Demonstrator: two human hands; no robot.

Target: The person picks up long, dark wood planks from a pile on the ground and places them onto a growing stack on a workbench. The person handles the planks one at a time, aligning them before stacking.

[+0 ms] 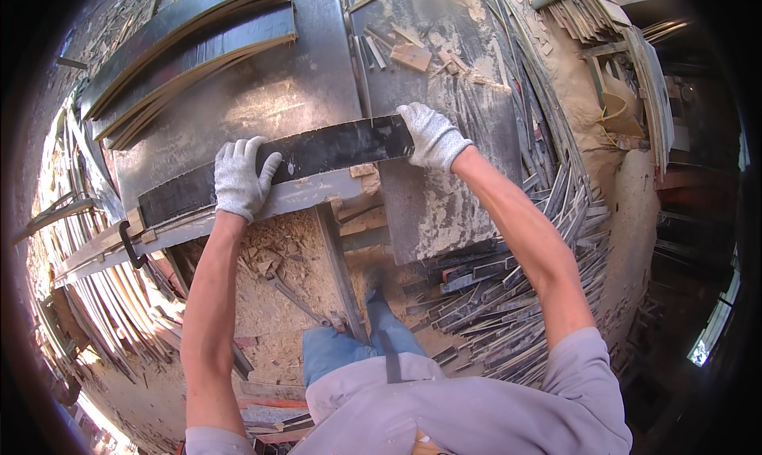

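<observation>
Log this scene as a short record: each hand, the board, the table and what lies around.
Left hand: gloved, laid across the board, fingers spread
Right hand: gloved, holding the board's right end
Board: long, narrow, dark, along the far side of a grey rail
Table: dark, worn top
Far left: stacked dark panels
Beyond right hand: wood offcuts
Right of legs: heaped strips

Sawdust-strewn floor (299, 252) — bright left, dark right.

We see dark panels (238, 32) stacked at upper left, narrow strips (508, 316) heaped at lower right, and shavings (302, 244) littering the ground (274, 348).
</observation>
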